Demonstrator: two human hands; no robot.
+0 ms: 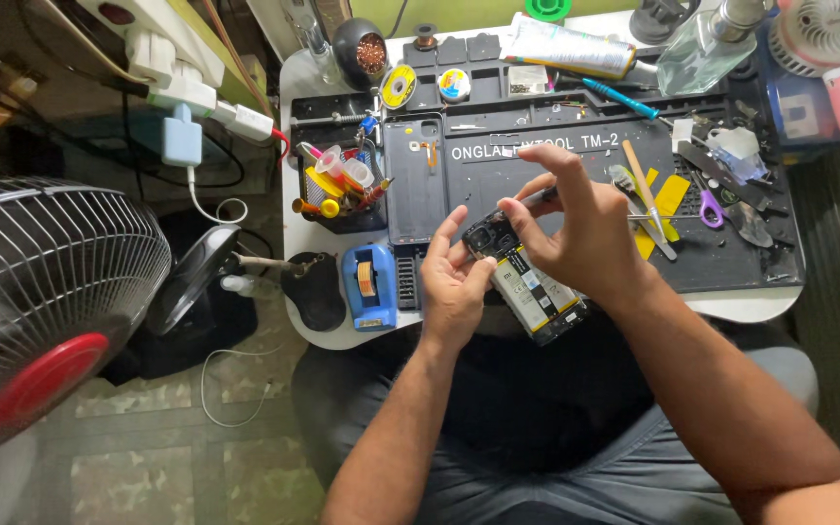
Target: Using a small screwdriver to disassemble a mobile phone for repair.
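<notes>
An opened smartphone point(537, 292) with its back cover off and battery showing lies tilted over the near edge of a dark repair mat point(556, 165). My left hand point(451, 282) cups the phone's upper left corner, thumb against its edge. My right hand point(576, 228) is on the phone's top end and pinches a thin metal tool point(542, 197) between thumb and forefinger, its tip at the camera area. The removed dark back cover point(415, 180) lies on the mat to the left.
A blue tape dispenser point(369, 285) sits at the table's left front. A tray of small tools point(340, 185), solder reels, a glue tube point(566, 49), a glass bottle point(700, 49), tweezers and yellow picks crowd the mat. A standing fan point(46, 301) is on the floor at left.
</notes>
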